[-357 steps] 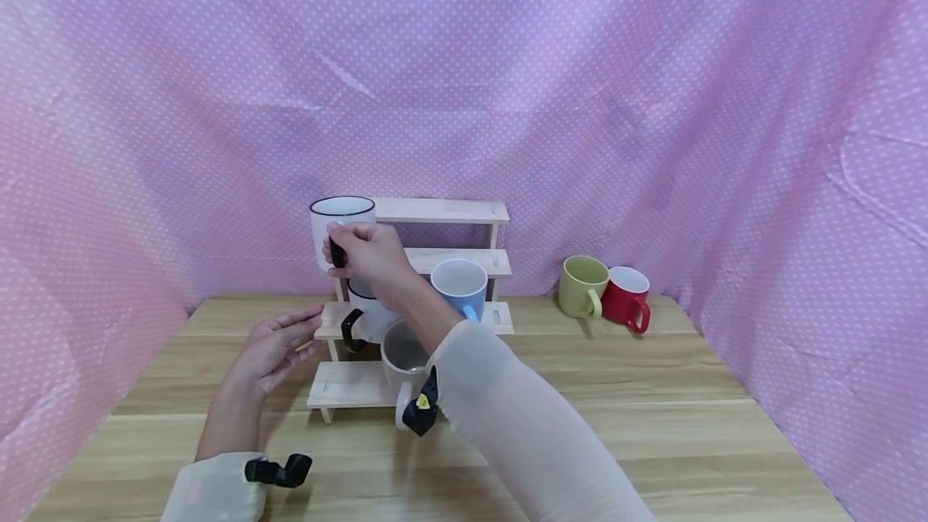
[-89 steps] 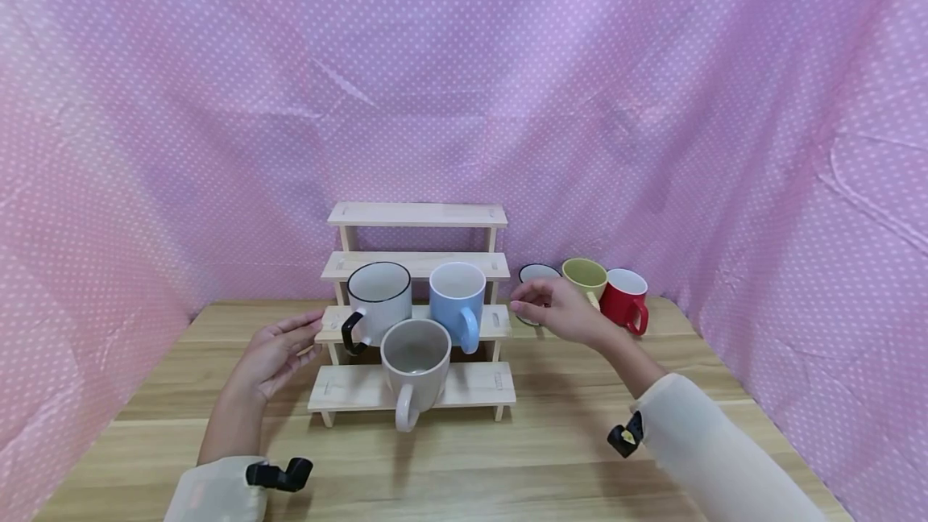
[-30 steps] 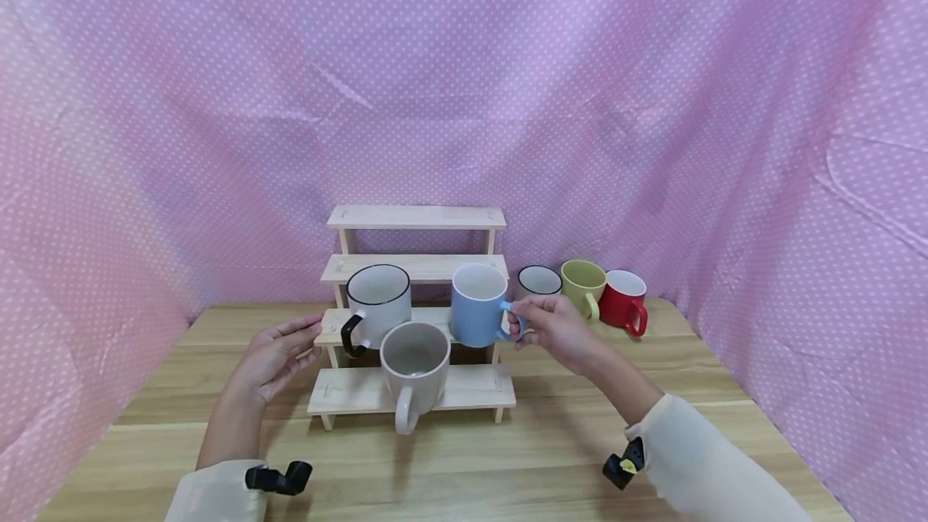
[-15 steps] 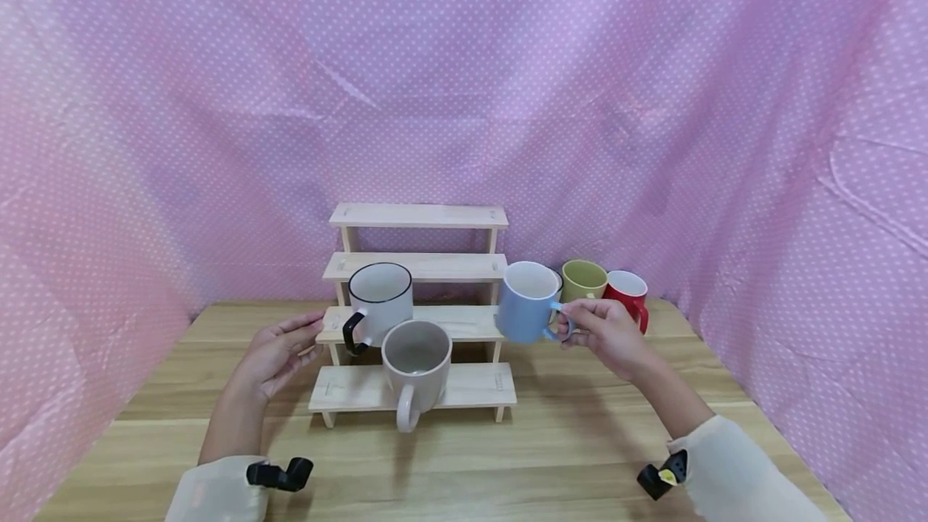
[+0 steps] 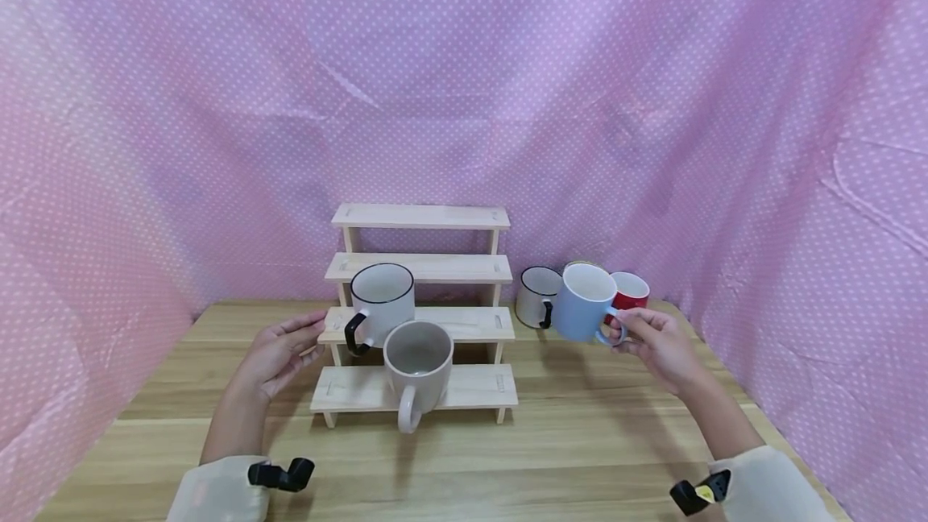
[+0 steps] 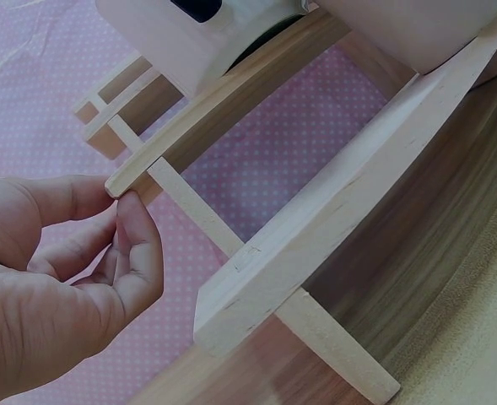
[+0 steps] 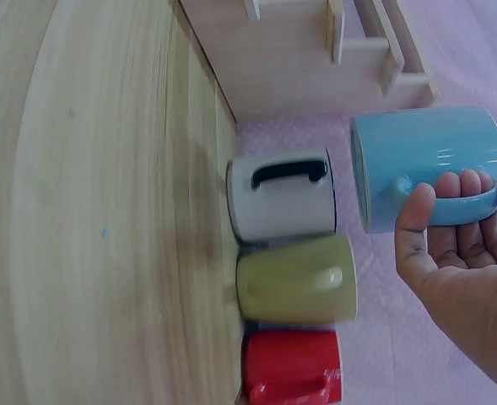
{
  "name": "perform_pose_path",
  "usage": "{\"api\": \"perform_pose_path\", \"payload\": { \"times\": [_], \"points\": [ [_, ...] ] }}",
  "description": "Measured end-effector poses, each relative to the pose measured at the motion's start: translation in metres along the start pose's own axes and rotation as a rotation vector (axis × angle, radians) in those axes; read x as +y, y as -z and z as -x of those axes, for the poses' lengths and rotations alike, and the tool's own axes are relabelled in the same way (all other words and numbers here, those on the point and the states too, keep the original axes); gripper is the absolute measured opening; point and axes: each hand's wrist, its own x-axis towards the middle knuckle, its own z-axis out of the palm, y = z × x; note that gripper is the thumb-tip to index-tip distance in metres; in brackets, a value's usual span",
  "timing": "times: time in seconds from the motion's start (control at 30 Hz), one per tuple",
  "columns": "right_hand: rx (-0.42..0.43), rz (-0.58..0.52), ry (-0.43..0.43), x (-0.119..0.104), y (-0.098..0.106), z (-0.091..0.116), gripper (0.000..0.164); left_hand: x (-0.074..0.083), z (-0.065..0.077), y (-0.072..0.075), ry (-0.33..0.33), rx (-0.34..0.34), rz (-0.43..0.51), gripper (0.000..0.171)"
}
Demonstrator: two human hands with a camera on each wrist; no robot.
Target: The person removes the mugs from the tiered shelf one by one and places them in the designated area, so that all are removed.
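My right hand (image 5: 656,345) holds a light blue mug (image 5: 582,304) by its handle, up off the table; the right wrist view shows the fingers curled through that handle. In the head view the mug overlaps a green mug (image 7: 297,278) and part of a red mug (image 5: 629,290). My left hand (image 5: 279,353) pinches the left end of the second-lowest plank of a stepped wooden rack (image 5: 471,385) between thumb and finger. On that plank stands a white mug (image 5: 383,304) with black rim and handle. A grey-beige mug (image 5: 419,365) sits on the lowest plank.
A second black-rimmed white mug (image 5: 538,296) stands on the wooden table (image 5: 580,441), right of the rack, in a row with the green and red mugs. A pink dotted cloth (image 5: 464,87) hangs behind and along both sides.
The right hand has set a black-rimmed white mug down right of the rack, then lifted the light blue mug off its plank and carried it right. The left hand stays put.
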Motion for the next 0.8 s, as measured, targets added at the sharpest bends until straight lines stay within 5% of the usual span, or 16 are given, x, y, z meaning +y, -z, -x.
{"api": "perform_pose_path", "payload": {
  "times": [0.8],
  "points": [
    [0.295,0.089,0.001,0.018,0.067,0.055,0.027,0.001,0.001,0.0,-0.007,-0.001,-0.021,0.021]
  ]
}}
